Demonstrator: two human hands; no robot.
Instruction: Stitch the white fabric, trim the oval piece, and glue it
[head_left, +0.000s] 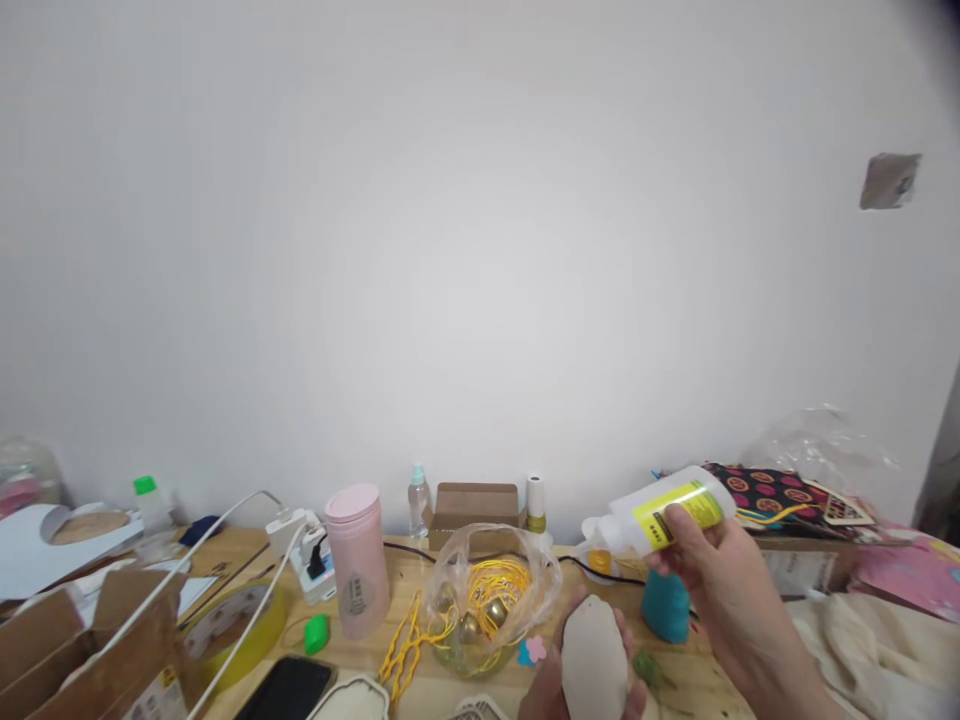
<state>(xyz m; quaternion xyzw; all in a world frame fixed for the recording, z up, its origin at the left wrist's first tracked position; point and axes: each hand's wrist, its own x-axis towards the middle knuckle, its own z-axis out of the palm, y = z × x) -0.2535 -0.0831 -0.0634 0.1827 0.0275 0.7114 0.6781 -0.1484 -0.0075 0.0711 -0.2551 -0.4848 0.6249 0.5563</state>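
Note:
At the bottom of the head view, my left hand (549, 688) is closed around an off-white oval piece (595, 660) with a smooth, pale face. My right hand (709, 565) grips a white squeeze bottle (624, 512) with a yellow label. The bottle lies tilted nearly on its side, its nozzle pointing left and slightly down, above the oval piece and apart from it. Left of my left hand, a clear plastic bag (541, 580) holds yellow cord (501, 580) and several gold bells (496, 611). Small pink and blue flower shapes (534, 650) lie beside that hand.
A pink tumbler (355, 560), yellow tape roll (251, 635), black phone (289, 690) and cardboard box (112, 640) stand or lie leftward. A small brown box (475, 510) is near the wall. At right are a teal object (665, 608) and cream cloth (885, 650).

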